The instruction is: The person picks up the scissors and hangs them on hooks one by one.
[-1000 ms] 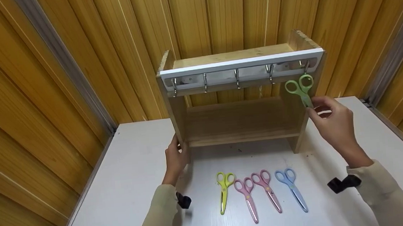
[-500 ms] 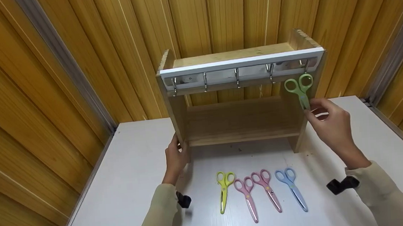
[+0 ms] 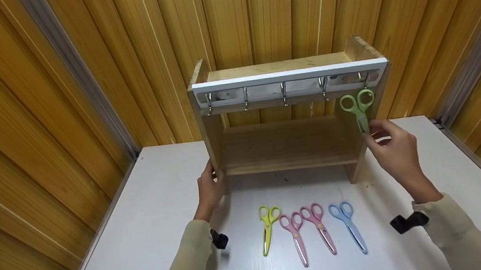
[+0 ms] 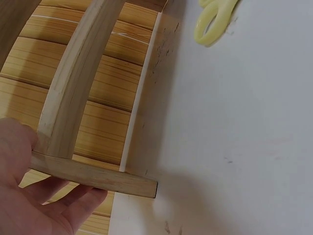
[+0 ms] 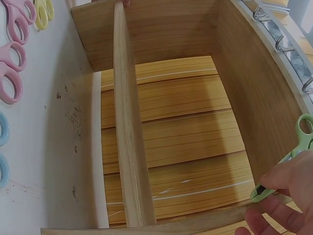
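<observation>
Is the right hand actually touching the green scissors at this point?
Touching. The right wrist view shows it plainly: the right hand pinches the green scissors toward the blade end, with a bit of the tip poking out.

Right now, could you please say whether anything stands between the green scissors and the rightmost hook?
Nothing visible does: the green scissors, pinched by the right hand, sit right at the lower end of the rightmost hook; whether they hang on it, I cannot tell.
</observation>
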A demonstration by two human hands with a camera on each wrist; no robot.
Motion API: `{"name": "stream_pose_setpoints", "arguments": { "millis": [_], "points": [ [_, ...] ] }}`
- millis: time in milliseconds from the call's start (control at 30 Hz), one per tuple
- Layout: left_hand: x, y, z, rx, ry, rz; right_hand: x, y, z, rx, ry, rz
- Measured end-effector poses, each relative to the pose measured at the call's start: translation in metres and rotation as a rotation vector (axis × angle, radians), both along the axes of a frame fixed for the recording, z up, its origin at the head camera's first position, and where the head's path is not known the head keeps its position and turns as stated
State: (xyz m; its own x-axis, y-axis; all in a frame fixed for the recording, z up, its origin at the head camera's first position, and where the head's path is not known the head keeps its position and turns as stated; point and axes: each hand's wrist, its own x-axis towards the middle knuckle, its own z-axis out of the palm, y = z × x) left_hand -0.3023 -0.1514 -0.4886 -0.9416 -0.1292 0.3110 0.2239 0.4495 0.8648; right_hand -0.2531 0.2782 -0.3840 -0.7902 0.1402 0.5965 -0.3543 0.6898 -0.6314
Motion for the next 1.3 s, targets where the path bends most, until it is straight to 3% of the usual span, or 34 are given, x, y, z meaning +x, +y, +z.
{"name": "stream_pose_setpoints", "arguments": {
  "millis": [400, 900, 1300],
  "points": [
    [0.0, 0.003, 0.0, -0.028, 0.023, 0.009, -0.001, 0.003, -0.002, -0.004, 0.038, 0.014],
    [-0.002, 0.0, -0.002, -0.028, 0.005, 0.004, 0.001, 0.004, -0.005, 0.026, 0.015, 0.027],
    [0.0, 0.001, -0.001, -0.035, 0.022, -0.001, 0.03, 0.011, -0.035, 0.127, 0.005, -0.013]
  ]
}}
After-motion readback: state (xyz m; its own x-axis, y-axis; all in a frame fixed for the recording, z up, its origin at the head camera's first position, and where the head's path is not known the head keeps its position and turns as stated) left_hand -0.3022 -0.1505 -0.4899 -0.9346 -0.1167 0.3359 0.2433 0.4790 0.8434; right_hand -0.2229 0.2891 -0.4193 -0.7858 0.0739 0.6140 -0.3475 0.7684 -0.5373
